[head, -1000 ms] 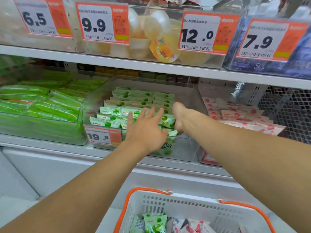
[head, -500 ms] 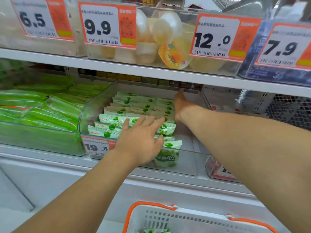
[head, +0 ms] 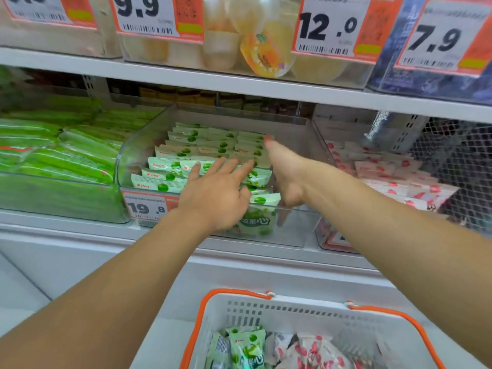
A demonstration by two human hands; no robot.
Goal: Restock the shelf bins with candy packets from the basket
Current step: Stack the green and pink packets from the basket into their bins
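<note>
The left hand (head: 217,194) lies flat, fingers straight and spread, pressing on the green packets (head: 186,150) in the clear middle bin (head: 292,230); its fingertips (head: 249,166) point to about 1 o'clock, and one packet stands on edge against the bin's front wall just below the palm. The right hand (head: 283,169), just at 3 o'clock of the left, reaches deeper into the same bin along the right side of the rows, edge-on to the camera; its thumb hangs down at the front and the far fingers are hidden behind the hand, so I cannot tell whether they are straight or curled, or whether they hold anything. A 19.8 tag (head: 149,206) sits on the bin's front at 9 o'clock of the left wrist. At 9 o'clock of this bin a second bin holds long green packs (head: 61,158); at 3 o'clock a third holds white-and-red packets (head: 394,179). Above, at 12 o'clock, the upper shelf (head: 213,81) carries jelly cups (head: 263,54) behind tags. At 6 o'clock, below both arms, a white basket (head: 306,312) with orange handles holds more green and red-printed packets.
</note>
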